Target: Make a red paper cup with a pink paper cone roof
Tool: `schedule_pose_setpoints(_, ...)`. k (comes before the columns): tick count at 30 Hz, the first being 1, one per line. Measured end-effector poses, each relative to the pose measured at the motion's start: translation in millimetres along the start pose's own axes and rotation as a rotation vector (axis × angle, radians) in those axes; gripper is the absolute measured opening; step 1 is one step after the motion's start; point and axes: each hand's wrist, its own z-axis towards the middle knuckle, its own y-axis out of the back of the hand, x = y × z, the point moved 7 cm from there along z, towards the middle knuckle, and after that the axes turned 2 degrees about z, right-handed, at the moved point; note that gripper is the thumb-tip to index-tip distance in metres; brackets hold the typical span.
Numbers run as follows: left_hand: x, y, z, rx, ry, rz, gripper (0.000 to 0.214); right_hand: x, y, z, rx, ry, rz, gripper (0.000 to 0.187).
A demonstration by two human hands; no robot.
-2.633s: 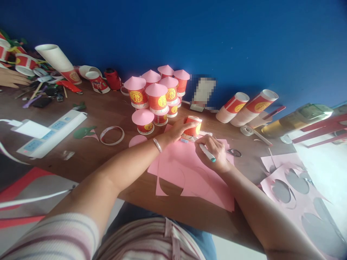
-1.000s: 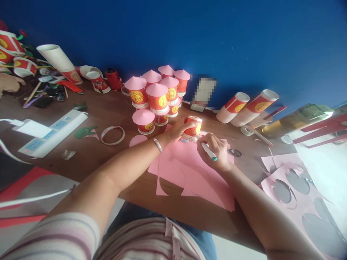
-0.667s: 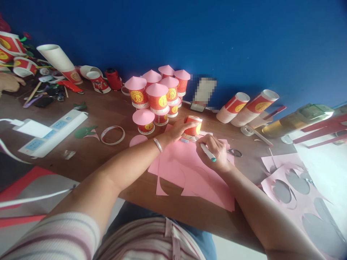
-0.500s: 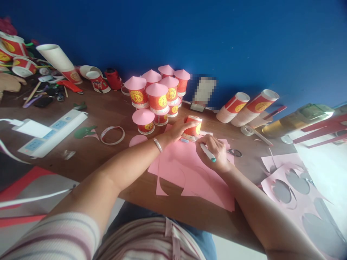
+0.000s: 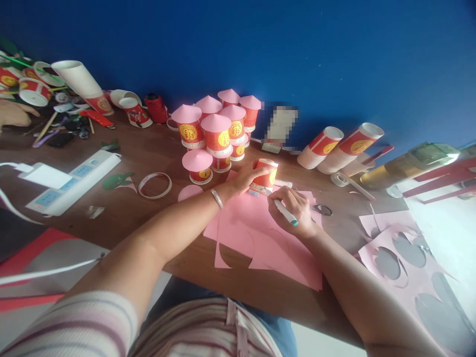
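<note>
My left hand is closed around a red paper cup with a yellow emblem, near the far edge of the pink paper sheets. In my right hand is a white marker with a green end, its tip at the lower part of the cup. A white pen cap or tube lies just beyond my right fingers. Scissor handles show to the right of that hand. Behind the left hand, several red cups with pink cone roofs are stacked up.
A power strip and a tape ring lie left. Stacked cups, a tape roll and a gold bottle stand right, with cut pink scraps nearer. Another person's hand rests far left beside clutter. A blurred phone leans at the wall.
My right hand and the marker have shifted very slightly at the cup's lower part. My left hand keeps its hold. At far left, the other person's cups have moved.
</note>
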Motion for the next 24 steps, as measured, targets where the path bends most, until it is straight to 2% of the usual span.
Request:
schedule_pose_setpoints(8, 7.0, 4.2, 6.1, 0.007, -0.044, 0.029, 0.043, 1.6, 0.9, 0.6, -0.005, 0.029, 0.018, 0.020)
schedule_pose_setpoints(14, 1.9, 3.0, 4.0, -0.018, -0.079, 0.018, 0.036, 6.9, -1.0, 0.5, 0.014, 0.068, 0.059, 0.019)
schedule_pose_setpoints(24, -1.3, 1.5, -0.4, -0.039, -0.038, -0.004, 0.038, 7.3, -3.0, -0.1, 0.007, 0.073, 0.039, 0.022)
